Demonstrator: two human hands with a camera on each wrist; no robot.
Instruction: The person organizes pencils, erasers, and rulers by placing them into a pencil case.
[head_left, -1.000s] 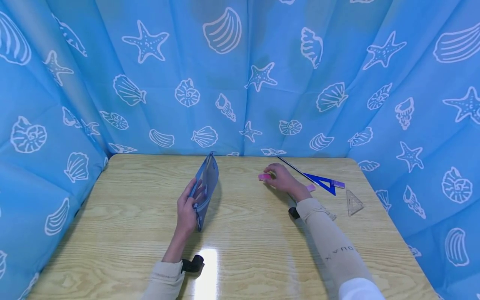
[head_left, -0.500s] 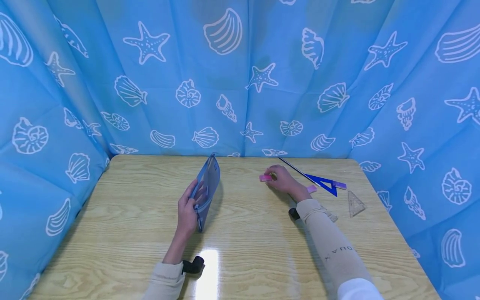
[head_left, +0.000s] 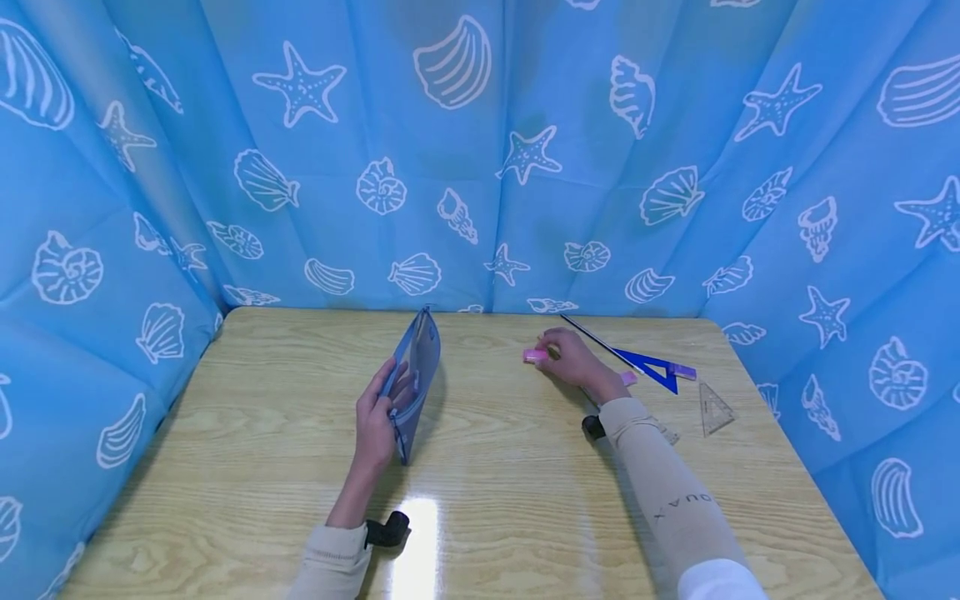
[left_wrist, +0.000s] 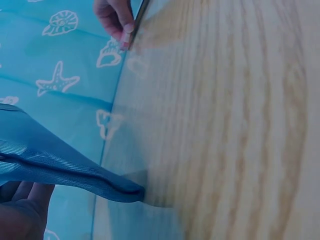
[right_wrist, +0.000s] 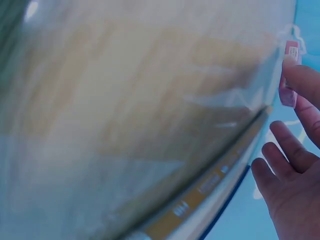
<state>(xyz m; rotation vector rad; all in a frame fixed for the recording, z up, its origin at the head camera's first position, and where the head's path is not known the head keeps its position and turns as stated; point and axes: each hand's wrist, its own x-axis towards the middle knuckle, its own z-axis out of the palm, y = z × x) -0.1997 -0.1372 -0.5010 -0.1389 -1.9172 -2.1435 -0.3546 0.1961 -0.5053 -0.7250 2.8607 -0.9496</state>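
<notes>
Hardly anything has moved since the earlier frame: the whole head view has slid slightly sideways, while both hands keep their poses and the pouch (head_left: 424, 358) keeps its upright, edge-on stance. Right of the pouch and well apart from it, the pink block (head_left: 535, 356) sits at the tip of the right-hand grip (head_left: 573, 358), on the side facing the pouch. That grip is closed down to a pinch of thumb and finger on the block; in the right wrist view the other fingers spread loose below it. Whether the block touches the worktop (head_left: 487, 500) cannot be told.

At the pouch itself, the left-hand grip (head_left: 375, 417) is closed on its left side, thumb on the near face, fingers showing through the sheer material.

Farther right of the pouch, beyond the pinched block, a pencil (head_left: 600, 341) lies aslant, its near end by a blue set square (head_left: 663, 377). A purple block (head_left: 682, 372) lies at that square's right end. A second pink block (head_left: 628, 378) peeks out beside the right wrist, and a clear triangle (head_left: 716, 411) lies farthest right of the pouch.
</notes>
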